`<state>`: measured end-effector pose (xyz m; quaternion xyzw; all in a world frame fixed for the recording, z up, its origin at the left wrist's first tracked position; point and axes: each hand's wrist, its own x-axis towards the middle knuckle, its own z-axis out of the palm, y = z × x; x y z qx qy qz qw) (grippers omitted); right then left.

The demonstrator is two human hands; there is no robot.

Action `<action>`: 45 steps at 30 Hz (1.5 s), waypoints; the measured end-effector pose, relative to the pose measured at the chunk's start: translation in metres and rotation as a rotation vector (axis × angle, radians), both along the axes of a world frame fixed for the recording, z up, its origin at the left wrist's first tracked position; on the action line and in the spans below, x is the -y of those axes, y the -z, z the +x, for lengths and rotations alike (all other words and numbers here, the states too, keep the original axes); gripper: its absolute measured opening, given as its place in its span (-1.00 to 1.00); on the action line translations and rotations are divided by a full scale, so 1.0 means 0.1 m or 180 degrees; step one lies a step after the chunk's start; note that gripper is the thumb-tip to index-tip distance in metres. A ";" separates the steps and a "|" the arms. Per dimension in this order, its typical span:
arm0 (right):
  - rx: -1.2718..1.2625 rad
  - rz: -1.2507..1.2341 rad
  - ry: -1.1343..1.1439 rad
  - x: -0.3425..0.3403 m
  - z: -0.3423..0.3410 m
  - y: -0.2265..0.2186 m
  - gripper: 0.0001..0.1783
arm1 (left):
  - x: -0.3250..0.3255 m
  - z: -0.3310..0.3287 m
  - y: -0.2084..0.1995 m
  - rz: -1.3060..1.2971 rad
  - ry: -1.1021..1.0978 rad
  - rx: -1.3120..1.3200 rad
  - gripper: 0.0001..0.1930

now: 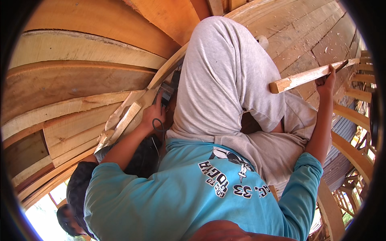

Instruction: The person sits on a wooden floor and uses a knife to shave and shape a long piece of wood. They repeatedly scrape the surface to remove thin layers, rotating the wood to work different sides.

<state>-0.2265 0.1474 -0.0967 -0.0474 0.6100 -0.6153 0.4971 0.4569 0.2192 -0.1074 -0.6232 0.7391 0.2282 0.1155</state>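
My left hand (154, 113) is beside my raised knee, its fingers closed about a grey-and-black power tool (167, 94). My leg partly hides that tool, so its exact kind is unclear. A thin dark loop hangs by the left wrist. Out to the right, my right hand (326, 82) grips a squared wooden batten (299, 79) near its far end. The batten's near end points toward my knee. Beside the right fingers a slim dark piece (342, 65) lies along the batten; what it is I cannot make out.
Curved planks (88, 76) rise on the left. Short wood offcuts (128, 116) lean near my left forearm. Shavings dot the plank floor (305, 40) ahead. Wooden ribs (354, 156) and corrugated sheet (341, 150) lie to the right. Another person in dark clothes (76, 193) is at the lower left.
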 end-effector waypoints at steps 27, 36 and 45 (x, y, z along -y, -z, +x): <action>-0.0134 0.0224 0.0716 0.13 0.48 -0.27 -0.53 | 0.00 0.03 0.09 0.0357 0.0047 0.0301 -0.22; -0.0118 0.0284 0.0552 0.06 -0.01 0.03 -0.68 | 0.02 0.05 0.08 0.0371 0.0048 0.0299 -0.22; -0.0424 0.0432 0.0903 0.13 0.51 -0.26 -0.61 | -0.01 0.06 0.10 0.0251 0.0032 0.0138 -0.20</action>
